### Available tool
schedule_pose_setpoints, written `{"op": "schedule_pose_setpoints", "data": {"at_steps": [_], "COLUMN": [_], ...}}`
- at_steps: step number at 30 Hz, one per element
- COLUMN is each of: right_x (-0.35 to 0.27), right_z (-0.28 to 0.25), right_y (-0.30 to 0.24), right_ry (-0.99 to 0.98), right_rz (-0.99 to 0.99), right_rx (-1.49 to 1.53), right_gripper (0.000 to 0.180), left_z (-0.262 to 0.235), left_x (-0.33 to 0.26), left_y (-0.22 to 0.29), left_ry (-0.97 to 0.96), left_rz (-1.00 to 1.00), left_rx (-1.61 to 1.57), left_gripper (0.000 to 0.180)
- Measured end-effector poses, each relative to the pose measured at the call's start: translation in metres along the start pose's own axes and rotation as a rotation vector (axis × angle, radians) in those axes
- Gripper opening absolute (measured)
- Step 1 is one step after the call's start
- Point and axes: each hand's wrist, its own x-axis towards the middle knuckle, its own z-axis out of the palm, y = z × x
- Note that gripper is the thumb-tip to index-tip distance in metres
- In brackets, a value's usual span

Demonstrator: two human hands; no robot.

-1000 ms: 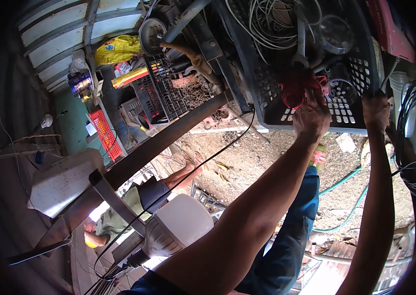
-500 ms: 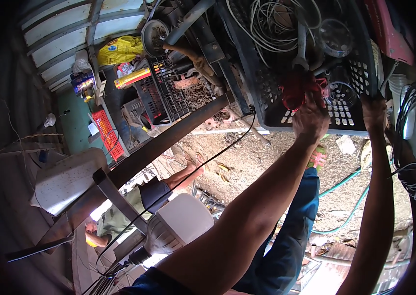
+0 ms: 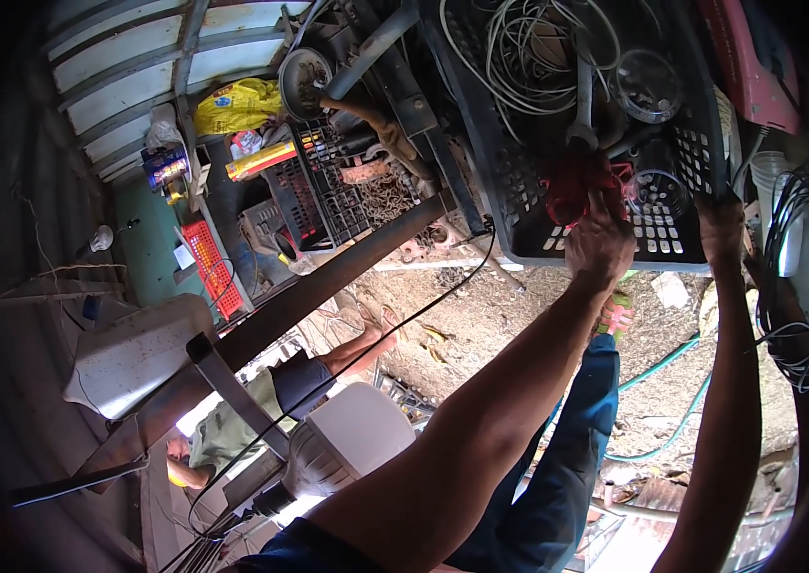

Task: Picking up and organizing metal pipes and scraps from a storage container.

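Observation:
A black plastic crate (image 3: pixel 519 250) with slotted walls fills the upper right. My left hand (image 3: pixel 599 239) reaches over its near wall, fingers closed on a dark red object (image 3: pixel 569 196) whose kind I cannot make out. My right hand (image 3: pixel 720 229) grips the crate's right near corner, its fingers wrapped round the rim. Inside the crate, a large open-ended wrench (image 3: pixel 584 105) points toward the red object. Coiled grey cable (image 3: pixel 505 67) lies to its left. A clear round plastic container (image 3: pixel 648 86) sits to its right.
Left of the crate are a rusty metal beam (image 3: pixel 290 296), dark baskets with chain (image 3: pixel 385 196) and a red basket (image 3: pixel 209 267). A lamp (image 3: pixel 357 435) hangs below on a black cable. Another person (image 3: pixel 299 382) is at lower left. Cable bundles (image 3: pixel 796 334) hang at right.
The whole view has shifted slightly, with the surroundings a little lower in it. Both hands keep their places at the crate and the red object.

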Motion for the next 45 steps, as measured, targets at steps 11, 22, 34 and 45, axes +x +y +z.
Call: {"op": "schedule_pose_setpoints", "data": {"at_steps": [11,22,34,45], "right_x": [-0.010,0.000,-0.002,-0.006], "right_z": [0.025,0.001,0.008,0.010], "right_y": [-0.014,-0.050,-0.031,0.005], "right_ry": [0.101,0.075,-0.127,-0.104], "right_rz": [0.081,0.162,0.281,0.106], "right_rx": [1.411,0.118,1.740,1.861], "right_gripper": [0.028,0.011,0.024,0.057], "left_z": [0.003,-0.004,-0.002,0.007], "left_x": [-0.002,-0.002,-0.003,-0.006], "left_y": [0.000,0.007,0.007,0.015], "left_ry": [0.030,-0.029,-0.022,-0.042], "left_rz": [0.010,-0.029,-0.049,-0.037], "left_rx": [0.066,0.026,0.046,0.044], "left_gripper": [0.044,0.048,0.048,0.048]}}
